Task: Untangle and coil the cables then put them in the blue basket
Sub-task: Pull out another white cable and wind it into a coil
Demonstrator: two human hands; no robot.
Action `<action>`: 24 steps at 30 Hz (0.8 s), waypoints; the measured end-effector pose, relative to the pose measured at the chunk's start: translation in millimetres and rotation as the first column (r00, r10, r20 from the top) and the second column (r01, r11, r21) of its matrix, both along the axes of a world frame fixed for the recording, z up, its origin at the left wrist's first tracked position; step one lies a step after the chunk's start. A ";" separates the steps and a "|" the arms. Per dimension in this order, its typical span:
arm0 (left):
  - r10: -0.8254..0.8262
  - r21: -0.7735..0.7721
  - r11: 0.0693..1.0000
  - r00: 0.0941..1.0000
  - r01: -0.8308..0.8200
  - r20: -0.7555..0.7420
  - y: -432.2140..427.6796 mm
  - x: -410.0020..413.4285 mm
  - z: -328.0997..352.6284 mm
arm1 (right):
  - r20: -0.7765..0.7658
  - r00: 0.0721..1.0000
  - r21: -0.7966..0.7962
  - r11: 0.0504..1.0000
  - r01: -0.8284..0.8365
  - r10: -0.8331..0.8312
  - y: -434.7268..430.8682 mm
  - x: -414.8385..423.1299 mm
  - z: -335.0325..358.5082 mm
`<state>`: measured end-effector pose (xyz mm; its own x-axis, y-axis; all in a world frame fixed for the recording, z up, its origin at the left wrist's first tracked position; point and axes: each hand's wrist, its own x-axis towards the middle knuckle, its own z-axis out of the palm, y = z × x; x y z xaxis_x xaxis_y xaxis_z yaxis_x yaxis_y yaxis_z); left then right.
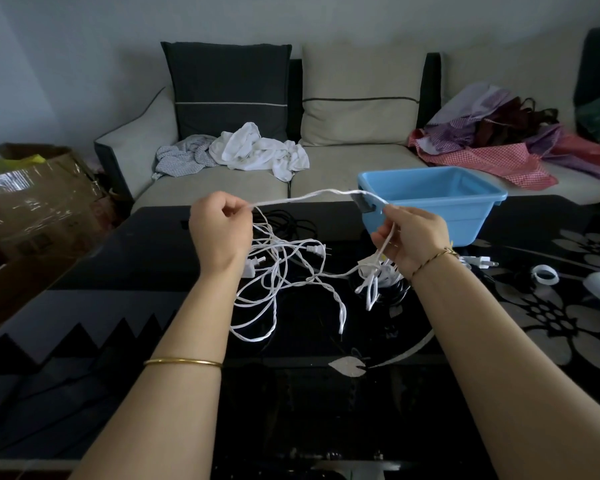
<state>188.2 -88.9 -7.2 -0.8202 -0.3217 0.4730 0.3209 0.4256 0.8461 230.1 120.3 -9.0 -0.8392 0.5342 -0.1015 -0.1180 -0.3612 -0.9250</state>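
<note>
Status: early in the task. The blue basket (458, 220) stands on the black table (291, 393), just beyond your right hand, and what shows of its inside holds no cable. Nothing is coiled that I can confirm.

Remaining work, judged from the layout:
- The white tangle (278, 271) lies on the table between and below your hands, loops crossing one another, with a two-pin plug (314, 250) at its far edge.
- A smaller white bundle (374, 275) sits under your right wrist. I cannot tell whether it is a separate cable or the same run.
- A black cable (291, 221) lies behind the tangle, hard to read against the dark tabletop.
- Another white plug (480, 262) rests to the right, and a small white loop (533, 276) farther right, well apart from the rest.

Hands: both are raised above the table and held apart, with one length of white cable (302, 197) drawn between them, slightly slack.
- Your left hand (220, 230) has its fingers curled and pinches the cable at thumb and forefinger. Strands drop from it into the tangle.
- Your right hand (413, 237) grips the same cable, which passes through the fingers and hangs toward the small bundle.

Judgement: you are pulling one strand free, so untangling is in progress, with coiling and binning all ahead.
</note>
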 end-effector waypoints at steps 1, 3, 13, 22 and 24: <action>-0.071 0.066 0.996 0.995 0.066 0.067 0.9 3.0 2.8 | -0.022 0.999 -0.012 1.000 -0.023 0.023 1.6 0.5 0.4; -0.315 0.241 0.932 0.936 0.273 0.159 3.5 10.7 9.9 | -0.074 0.995 -0.052 0.996 -0.076 0.072 3.6 1.5 0.8; -0.744 0.324 0.620 0.405 0.715 0.531 36.0 36.4 16.2 | -0.463 0.802 -0.165 0.852 -0.497 0.378 -8.0 3.7 12.0; -0.537 -0.181 0.742 0.734 0.645 0.416 41.1 19.7 -5.9 | -0.532 0.739 -0.145 0.816 -0.560 0.412 -3.3 10.8 23.8; -0.380 -0.258 0.850 0.874 0.459 0.303 27.3 8.6 -6.8 | -0.458 0.815 -0.197 0.853 -0.484 0.356 9.4 15.0 25.8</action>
